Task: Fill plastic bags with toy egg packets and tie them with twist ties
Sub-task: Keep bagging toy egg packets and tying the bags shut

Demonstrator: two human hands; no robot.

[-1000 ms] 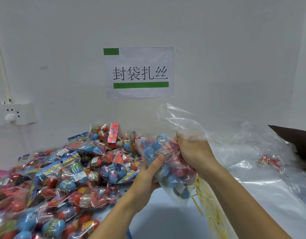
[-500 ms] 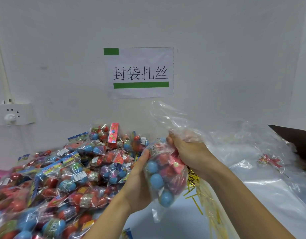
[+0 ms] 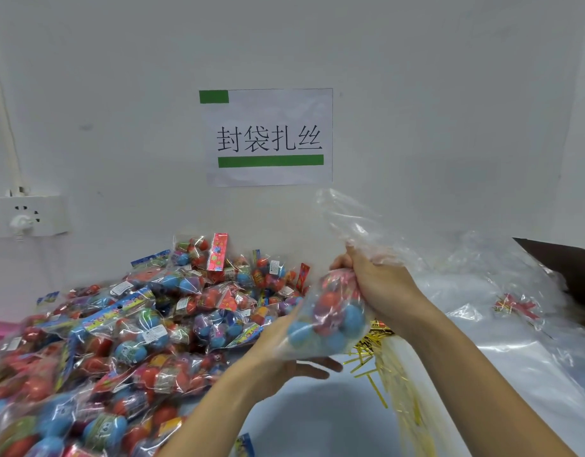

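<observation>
wall sign (image 3: 269, 137) reads 封袋扎丝; right hand (image 3: 380, 285) grips filled bag (image 3: 330, 319).

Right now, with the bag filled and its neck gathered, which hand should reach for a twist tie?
Left. The right hand grips the neck of the bag and must keep it closed. The left hand only cradles the bag from below, open, with the twist ties lying just beyond it.

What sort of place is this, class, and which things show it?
Probably a packing station in a small workshop: a printed sign taped to the wall, a big pile of toy packets, gold twist ties, and spare clear bags.
</observation>
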